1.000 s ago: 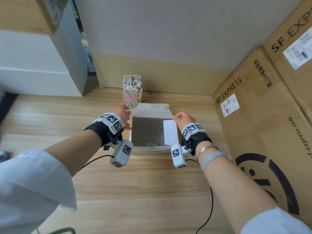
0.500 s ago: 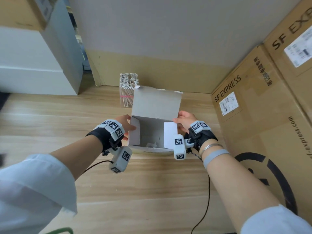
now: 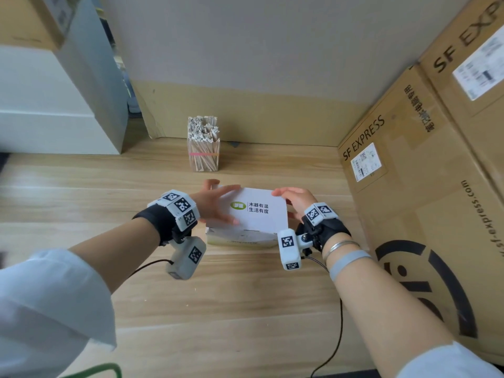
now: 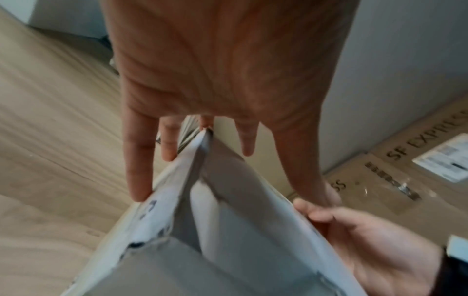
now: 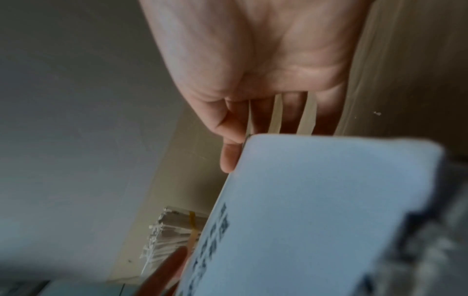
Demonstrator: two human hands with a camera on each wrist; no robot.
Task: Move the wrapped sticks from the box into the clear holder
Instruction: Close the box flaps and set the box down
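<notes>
Your box [image 3: 256, 214] sits at the centre of the frame on the desk [image 3: 245, 309], white, its lid printed with a green logo and dark characters. Your left hand [image 3: 215, 203] lies on the lid with straight, spread fingers. Your right hand [image 3: 296, 199] grips the lid's right edge, thumb on top. Above it, the clear holder [image 3: 204, 159] stands packed with upright wrapped sticks [image 3: 203, 132], a pink band around them.
</notes>
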